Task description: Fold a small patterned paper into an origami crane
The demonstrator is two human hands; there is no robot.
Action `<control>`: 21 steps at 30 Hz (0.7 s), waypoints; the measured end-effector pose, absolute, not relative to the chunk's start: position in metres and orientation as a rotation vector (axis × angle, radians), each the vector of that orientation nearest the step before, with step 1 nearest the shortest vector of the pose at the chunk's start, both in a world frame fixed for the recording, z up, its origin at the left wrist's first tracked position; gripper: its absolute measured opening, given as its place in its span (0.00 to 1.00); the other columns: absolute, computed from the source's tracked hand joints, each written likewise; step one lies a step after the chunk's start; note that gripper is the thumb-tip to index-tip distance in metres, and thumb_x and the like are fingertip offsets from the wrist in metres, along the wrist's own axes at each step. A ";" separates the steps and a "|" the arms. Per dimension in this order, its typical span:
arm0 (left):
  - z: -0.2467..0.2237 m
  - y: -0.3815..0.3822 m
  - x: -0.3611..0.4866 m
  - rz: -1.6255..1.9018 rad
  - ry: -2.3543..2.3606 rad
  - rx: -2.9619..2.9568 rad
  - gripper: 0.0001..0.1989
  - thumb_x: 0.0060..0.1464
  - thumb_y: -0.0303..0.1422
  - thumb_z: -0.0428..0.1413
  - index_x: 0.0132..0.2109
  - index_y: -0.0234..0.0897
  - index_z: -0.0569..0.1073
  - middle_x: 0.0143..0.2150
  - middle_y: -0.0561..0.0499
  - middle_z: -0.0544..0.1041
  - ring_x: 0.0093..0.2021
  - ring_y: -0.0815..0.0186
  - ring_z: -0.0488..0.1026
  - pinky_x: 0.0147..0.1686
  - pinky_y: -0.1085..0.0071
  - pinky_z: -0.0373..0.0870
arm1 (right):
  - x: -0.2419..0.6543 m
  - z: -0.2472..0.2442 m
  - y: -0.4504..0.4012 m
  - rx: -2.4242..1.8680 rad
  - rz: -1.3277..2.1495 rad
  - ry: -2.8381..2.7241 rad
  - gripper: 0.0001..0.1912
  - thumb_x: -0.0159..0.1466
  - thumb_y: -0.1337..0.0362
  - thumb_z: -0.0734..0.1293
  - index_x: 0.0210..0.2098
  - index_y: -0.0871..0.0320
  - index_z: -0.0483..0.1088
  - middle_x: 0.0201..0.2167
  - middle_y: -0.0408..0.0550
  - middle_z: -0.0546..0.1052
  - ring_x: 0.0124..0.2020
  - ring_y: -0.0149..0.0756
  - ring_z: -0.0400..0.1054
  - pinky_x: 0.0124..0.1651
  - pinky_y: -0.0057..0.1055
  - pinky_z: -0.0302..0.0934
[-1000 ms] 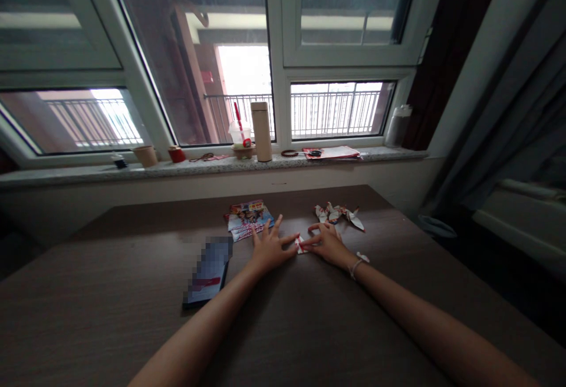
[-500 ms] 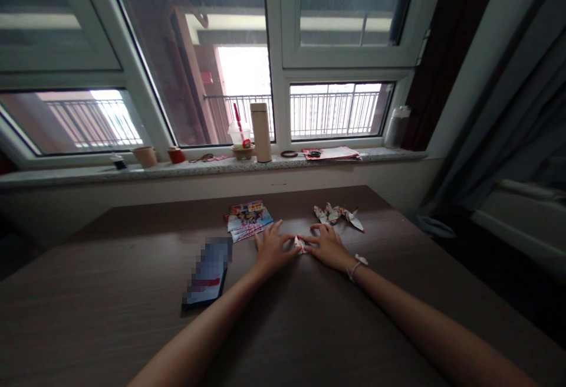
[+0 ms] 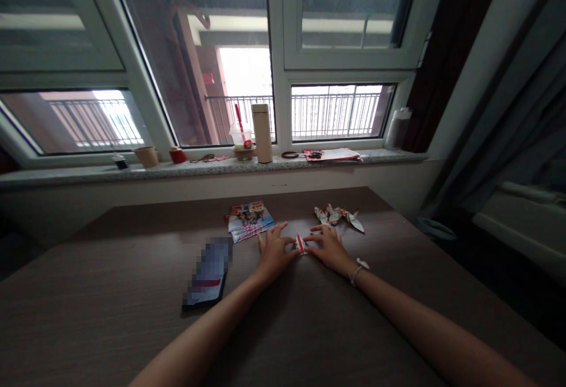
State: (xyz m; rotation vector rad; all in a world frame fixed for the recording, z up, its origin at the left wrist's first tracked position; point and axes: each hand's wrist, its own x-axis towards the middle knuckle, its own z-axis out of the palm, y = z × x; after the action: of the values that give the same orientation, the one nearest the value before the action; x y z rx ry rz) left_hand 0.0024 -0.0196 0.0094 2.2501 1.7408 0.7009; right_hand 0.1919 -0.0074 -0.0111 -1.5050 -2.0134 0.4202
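A small piece of folded paper (image 3: 301, 244), white with a red stripe, lies on the dark wooden table between my hands. My left hand (image 3: 275, 252) pinches its left edge between thumb and forefinger, with the other fingers spread. From the other side, my right hand (image 3: 329, 246) holds its right edge the same way; a pale bracelet circles that wrist. Beyond my right hand sit several folded paper cranes (image 3: 338, 216) in the same white and red. Beyond my left hand is a fanned stack of colourful printed paper (image 3: 251, 220).
A phone (image 3: 211, 272), partly pixelated, lies left of my left forearm. Along the stone windowsill (image 3: 283, 169) stand a beige flask (image 3: 262, 134), a plastic cup with a red straw (image 3: 241, 135), a paper cup (image 3: 147, 157), scissors (image 3: 315, 154) and a clear bottle (image 3: 398, 128).
The folded paper now shows a straight red stripe on its upper face and looks flatter. Both hands stay on it with only slight finger movement.
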 end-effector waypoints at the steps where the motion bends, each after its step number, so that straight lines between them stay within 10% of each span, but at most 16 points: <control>1: 0.009 -0.020 0.002 0.714 1.738 2.248 0.12 0.49 0.39 0.63 0.42 0.48 0.80 0.65 0.48 0.62 0.65 0.51 0.55 0.63 0.39 0.36 | 0.191 -0.011 -0.008 -1.497 0.421 -2.008 0.13 0.57 0.55 0.70 0.42 0.43 0.77 0.52 0.47 0.69 0.58 0.45 0.55 0.61 0.45 0.47; 21: 0.005 -0.017 0.002 0.760 1.695 2.137 0.05 0.48 0.37 0.63 0.35 0.46 0.80 0.63 0.51 0.65 0.64 0.53 0.56 0.63 0.42 0.41 | 0.189 -0.015 -0.006 -1.450 0.442 -1.987 0.07 0.57 0.59 0.70 0.36 0.51 0.74 0.48 0.45 0.72 0.54 0.42 0.59 0.60 0.44 0.45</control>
State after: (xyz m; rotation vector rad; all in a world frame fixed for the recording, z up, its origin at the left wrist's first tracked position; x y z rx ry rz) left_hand 0.0017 -0.0174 0.0051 2.1371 1.6949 0.7600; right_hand 0.1885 -0.0057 -0.0145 -1.4499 -1.9873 0.4425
